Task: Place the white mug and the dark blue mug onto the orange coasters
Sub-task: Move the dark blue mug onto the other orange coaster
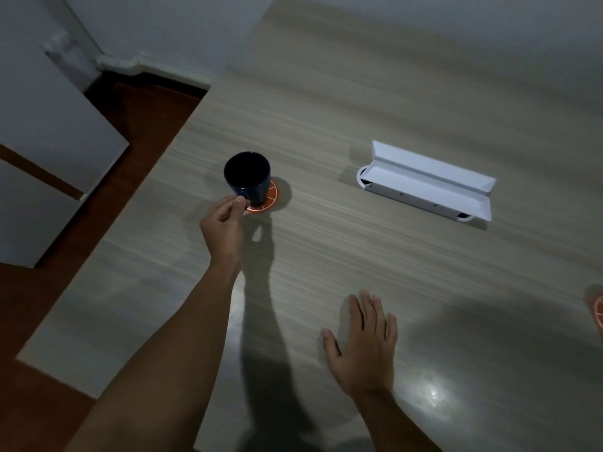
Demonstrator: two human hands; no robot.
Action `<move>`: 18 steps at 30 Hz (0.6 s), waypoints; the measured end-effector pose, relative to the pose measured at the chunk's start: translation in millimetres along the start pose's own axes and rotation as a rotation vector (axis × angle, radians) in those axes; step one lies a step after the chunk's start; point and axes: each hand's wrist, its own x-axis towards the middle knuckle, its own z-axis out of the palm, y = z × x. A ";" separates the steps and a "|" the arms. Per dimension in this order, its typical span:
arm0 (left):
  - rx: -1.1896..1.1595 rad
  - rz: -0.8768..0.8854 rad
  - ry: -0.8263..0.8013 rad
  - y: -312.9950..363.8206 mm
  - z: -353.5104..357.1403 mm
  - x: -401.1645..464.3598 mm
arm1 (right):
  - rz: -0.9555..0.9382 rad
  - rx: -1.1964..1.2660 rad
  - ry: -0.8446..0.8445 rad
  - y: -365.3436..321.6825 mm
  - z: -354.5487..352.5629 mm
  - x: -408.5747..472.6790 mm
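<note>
The dark blue mug [247,177] stands upright on an orange coaster [271,199] near the table's left edge. My left hand [223,223] is at the mug's near side, fingers pinched around what seems to be its handle, which the fingers hide. My right hand [363,340] lies flat and open on the table, nearer to me, holding nothing. A second orange coaster [598,313] is cut off by the right border of the view. The white mug is not in view.
A white cable box with its lid raised [427,184] is set into the wooden table [326,109] at the right. The table's left edge drops to a brown floor [130,125] beside white cabinets [49,125].
</note>
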 end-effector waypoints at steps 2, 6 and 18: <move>0.011 0.009 -0.007 -1.4 2.5 6.2 | -0.001 -0.001 -0.001 1.0 0.7 -0.1; 0.022 0.009 -0.021 -6.6 6.4 15.9 | -0.002 0.010 0.009 1.2 2.9 0.8; 0.056 0.004 -0.023 -11.7 9.1 16.5 | -0.009 0.003 0.023 3.4 7.2 0.5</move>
